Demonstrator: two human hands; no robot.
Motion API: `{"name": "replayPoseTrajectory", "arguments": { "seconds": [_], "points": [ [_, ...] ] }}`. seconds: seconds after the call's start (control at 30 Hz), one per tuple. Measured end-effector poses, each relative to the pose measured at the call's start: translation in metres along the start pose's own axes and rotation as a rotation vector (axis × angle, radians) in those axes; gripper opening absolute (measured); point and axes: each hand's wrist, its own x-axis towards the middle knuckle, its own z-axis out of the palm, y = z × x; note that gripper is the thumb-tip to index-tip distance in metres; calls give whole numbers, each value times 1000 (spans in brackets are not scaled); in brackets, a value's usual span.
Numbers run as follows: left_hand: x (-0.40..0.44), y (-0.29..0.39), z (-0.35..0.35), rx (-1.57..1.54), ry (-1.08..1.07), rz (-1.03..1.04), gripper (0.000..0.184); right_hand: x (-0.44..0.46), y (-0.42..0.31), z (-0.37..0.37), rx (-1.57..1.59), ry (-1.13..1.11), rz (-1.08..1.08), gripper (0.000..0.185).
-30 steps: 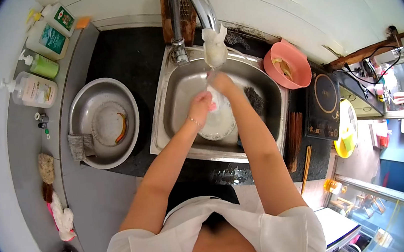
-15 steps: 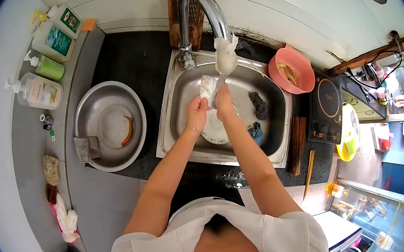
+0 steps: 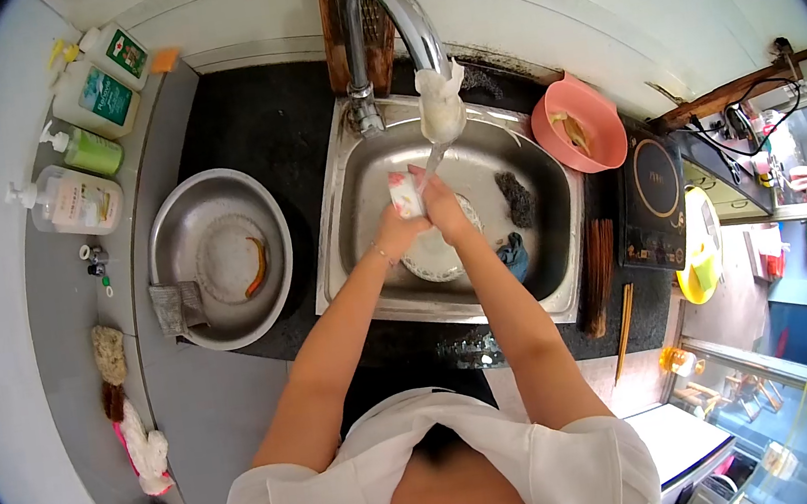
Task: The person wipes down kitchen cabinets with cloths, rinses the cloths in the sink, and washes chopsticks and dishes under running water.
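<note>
Over the sink (image 3: pixel 348 249), a small white bowl with red marks (image 3: pixel 405 194) is tilted on its side under the stream of water from the faucet (image 3: pixel 394 11). My left hand (image 3: pixel 401 229) grips its lower edge. My right hand (image 3: pixel 443 209) closes round its right side, fingers partly hidden behind it. A pale cloth sleeve (image 3: pixel 442 106) is wrapped on the faucet's mouth. Below my hands, a round white dish (image 3: pixel 438 266) lies on the sink floor. A dark scouring pad (image 3: pixel 516 200) and a blue rag (image 3: pixel 514 257) lie to its right.
To the left stands a steel basin (image 3: pixel 231 323) holding an orange-brown strip (image 3: pixel 256 267), with a grey cloth (image 3: pixel 177 308) over its rim. Right of the sink are a pink basket (image 3: pixel 599 117), an induction cooker (image 3: pixel 655 186), a bundle of dark sticks (image 3: pixel 600 278) and chopsticks (image 3: pixel 623 331).
The bowl has turned, so more of its red-marked outer side shows. Both hands have come slightly closer together. The whole view has shifted a little.
</note>
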Motion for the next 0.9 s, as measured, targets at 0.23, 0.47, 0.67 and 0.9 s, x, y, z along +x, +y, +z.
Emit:
{"name": "replayPoseTrajectory", "arguments": {
  "seconds": [0.23, 0.47, 0.67, 0.9],
  "points": [
    [-4, -2, 4, 277, -285, -43, 26, 7, -47, -11, -447, -59, 281, 31],
    [5, -3, -5, 194, -213, -29, 28, -5, -49, 1, -736, 108, -177, 27],
    [-11, 1, -5, 286, -322, 3, 31, 36, -16, -29, -1017, -467, -366, 33],
    [-16, 27, -19, -334, -366, -56, 46, 11, -10, -34, 877, -415, 490, 35]
  ]
}}
